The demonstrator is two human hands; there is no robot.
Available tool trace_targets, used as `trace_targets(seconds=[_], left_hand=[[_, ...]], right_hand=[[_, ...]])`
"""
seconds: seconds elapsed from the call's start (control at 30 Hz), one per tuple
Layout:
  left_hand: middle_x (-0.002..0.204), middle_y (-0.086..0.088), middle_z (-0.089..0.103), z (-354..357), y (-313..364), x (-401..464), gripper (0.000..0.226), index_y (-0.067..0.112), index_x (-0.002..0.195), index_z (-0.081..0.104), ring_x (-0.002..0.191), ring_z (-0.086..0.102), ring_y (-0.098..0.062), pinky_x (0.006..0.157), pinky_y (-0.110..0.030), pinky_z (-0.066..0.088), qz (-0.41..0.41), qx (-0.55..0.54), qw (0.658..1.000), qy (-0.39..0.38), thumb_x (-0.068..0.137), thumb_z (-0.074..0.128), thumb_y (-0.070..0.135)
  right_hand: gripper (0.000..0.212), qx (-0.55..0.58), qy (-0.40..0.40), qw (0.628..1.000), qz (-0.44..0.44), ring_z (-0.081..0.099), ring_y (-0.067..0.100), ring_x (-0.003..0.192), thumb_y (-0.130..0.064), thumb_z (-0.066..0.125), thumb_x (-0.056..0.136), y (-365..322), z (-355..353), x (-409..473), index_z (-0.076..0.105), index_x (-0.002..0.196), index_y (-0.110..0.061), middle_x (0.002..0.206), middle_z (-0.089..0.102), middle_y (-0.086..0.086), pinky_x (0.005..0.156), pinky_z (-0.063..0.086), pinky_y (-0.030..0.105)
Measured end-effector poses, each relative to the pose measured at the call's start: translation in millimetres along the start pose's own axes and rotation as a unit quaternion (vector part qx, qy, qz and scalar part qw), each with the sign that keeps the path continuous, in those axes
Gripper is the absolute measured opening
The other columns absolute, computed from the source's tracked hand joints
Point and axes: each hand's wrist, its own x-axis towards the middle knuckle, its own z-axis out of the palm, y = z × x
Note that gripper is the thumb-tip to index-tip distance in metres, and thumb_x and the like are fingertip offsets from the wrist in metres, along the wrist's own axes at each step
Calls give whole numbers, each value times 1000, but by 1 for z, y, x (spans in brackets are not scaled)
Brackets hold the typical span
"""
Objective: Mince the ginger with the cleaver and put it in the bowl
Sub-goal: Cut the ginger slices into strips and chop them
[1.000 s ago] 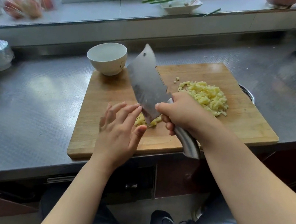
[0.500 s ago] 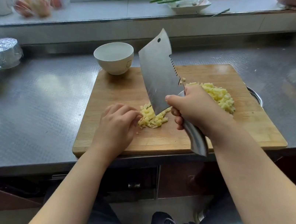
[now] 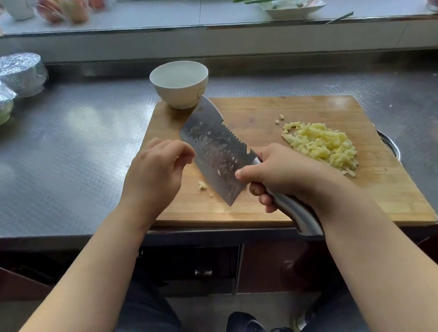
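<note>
Most small ginger pile [image 3: 202,185] gone; cleaver [image 3: 216,151] now flatter.

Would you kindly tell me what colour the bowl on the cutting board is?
The bowl is plain white, seen clearly in the head view.
</note>
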Motion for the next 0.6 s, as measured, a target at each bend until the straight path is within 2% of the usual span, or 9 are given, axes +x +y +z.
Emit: trace_targets(seconds=[0.13,0.2,0.23,0.3,0.37,0.43,0.53,0.6], left_hand=[[89,4,68,1,1,4,16,13,98,68,84,55,-15,74,-22,40,-11,-8,999,52,90,59,2],[89,8,67,2,5,9,16,16,99,67,81,56,-8,74,-18,43,-65,-94,991,74,93,56,7],[90,8,67,2,6,14,16,19,98,67,81,59,-6,74,-18,46,-117,-170,975,80,95,55,9],[93,5,67,2,5,24,17,24,99,64,86,63,-8,75,-21,51,-233,-316,915,96,97,53,12],[102,0,65,4,-2,37,14,19,108,61,91,64,-13,75,-23,54,-327,-398,849,119,98,52,14],[111,-5,61,10,-12,51,19,14,117,55,96,66,-16,78,-27,57,-403,-438,794,121,98,52,16],[121,-4,51,24,-24,73,28,11,124,50,104,63,-27,79,-31,57,-491,-489,712,116,97,54,17],[127,0,45,35,-30,86,40,12,133,46,107,60,-31,83,-32,57,-522,-497,686,100,96,56,21]], right_hand=[[7,-6,-29,999,12,45,11,39,-12,55,97,3,11,0,53,97,-5,51,46,1,43,45,25],[8,-12,-38,999,22,44,12,39,-12,55,97,5,12,0,51,97,-6,51,46,1,42,44,24],[7,-15,-39,999,25,44,12,39,-11,55,97,6,9,0,51,97,-5,51,45,2,42,43,24],[6,-27,-25,999,28,43,12,39,-10,54,97,8,0,-2,52,98,-5,52,44,2,42,42,24],[5,-36,6,999,33,42,12,39,-9,52,97,11,-16,-6,54,101,-6,53,43,2,41,41,24],[8,-39,40,997,44,41,12,39,-8,51,97,17,-34,-10,55,104,-9,53,43,3,40,40,23],[5,-57,89,992,75,43,13,40,-8,52,96,23,-60,-15,55,99,-9,54,47,3,41,41,24],[3,-69,124,986,87,42,14,40,-7,51,95,26,-74,-18,52,94,-9,56,47,5,41,41,23]])
